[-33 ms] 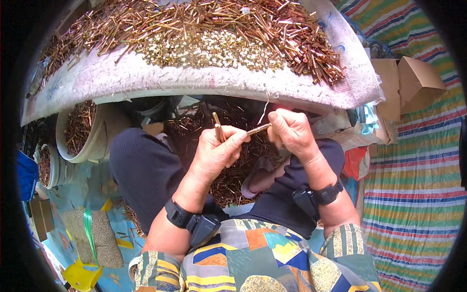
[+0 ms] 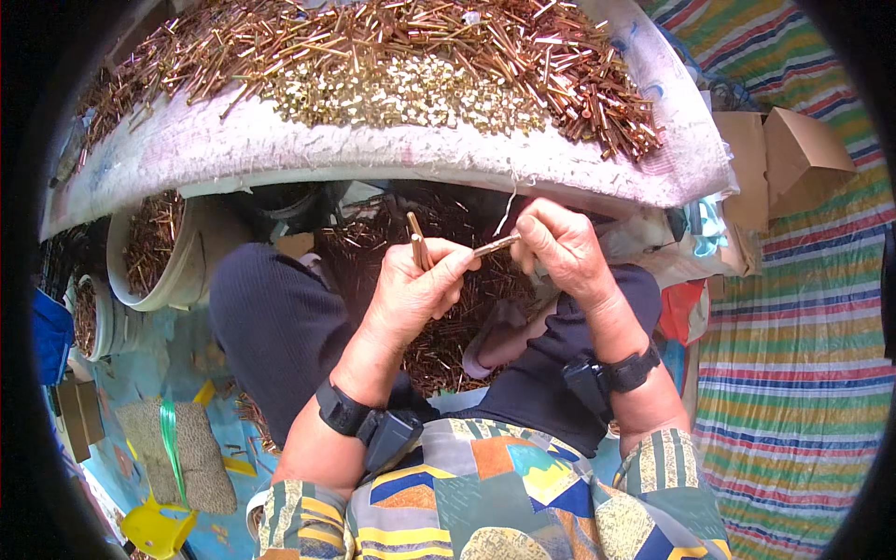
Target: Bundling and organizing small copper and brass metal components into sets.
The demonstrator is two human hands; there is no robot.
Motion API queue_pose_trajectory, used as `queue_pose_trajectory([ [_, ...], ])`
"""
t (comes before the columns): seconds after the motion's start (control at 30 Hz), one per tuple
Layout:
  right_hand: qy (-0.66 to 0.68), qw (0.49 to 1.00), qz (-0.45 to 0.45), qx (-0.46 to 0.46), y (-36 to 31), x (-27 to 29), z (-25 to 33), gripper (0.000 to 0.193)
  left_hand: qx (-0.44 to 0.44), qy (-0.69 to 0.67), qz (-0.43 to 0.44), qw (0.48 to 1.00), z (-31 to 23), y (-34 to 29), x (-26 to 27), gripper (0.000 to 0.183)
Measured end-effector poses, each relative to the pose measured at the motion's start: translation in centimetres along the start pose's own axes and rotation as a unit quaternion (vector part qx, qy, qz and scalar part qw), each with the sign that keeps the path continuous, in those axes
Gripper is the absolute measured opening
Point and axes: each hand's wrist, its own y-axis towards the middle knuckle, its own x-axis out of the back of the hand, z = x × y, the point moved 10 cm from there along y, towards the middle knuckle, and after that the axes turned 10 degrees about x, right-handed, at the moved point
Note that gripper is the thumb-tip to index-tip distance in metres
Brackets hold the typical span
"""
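Note:
My left hand is closed on slim copper-coloured metal rods, which stick up between thumb and fingers. From its fingertips another slim metal rod slants across to my right hand. The thumb and fingers of my right hand pinch the far end of that rod, partly covering it. Beyond both hands, a pile of similar copper-coloured rods covers a pale cloth-covered surface. Along its near side lie many small shiny brass-coloured pieces, too small to make out in detail.
More rods lie beneath the surface, between my knees. White buckets of rods stand at left, near a tied cushion and a yellow plastic item. Cardboard boxes and a striped sheet are at right. A white string hangs off the edge.
My right hand has shifted very slightly upward, its fingers still at the rod's end. My left hand and the rods in it look nearly unmoved.

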Motion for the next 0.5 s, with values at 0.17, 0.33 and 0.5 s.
queue_pose_trajectory([
  [0.17, -0.056, 0.998, 0.024, -0.005, -0.1, -0.5, 0.1, 0.036, 0.015, 0.025, -0.008, 1.000, 0.4, -0.1, 0.3, 0.020],
  [0.33, 0.051, 0.992, -0.113, 0.035, -0.2, 0.3, 0.0, 0.032, 0.034, 0.006, 0.011, 0.999, 1.1, 0.1, 0.4, 0.020],
  [0.5, -0.013, 0.986, 0.143, -0.081, -1.5, -1.4, -2.9, 0.014, 0.040, 0.019, 0.008, 0.999, 1.3, 0.0, 0.2, 0.021],
])
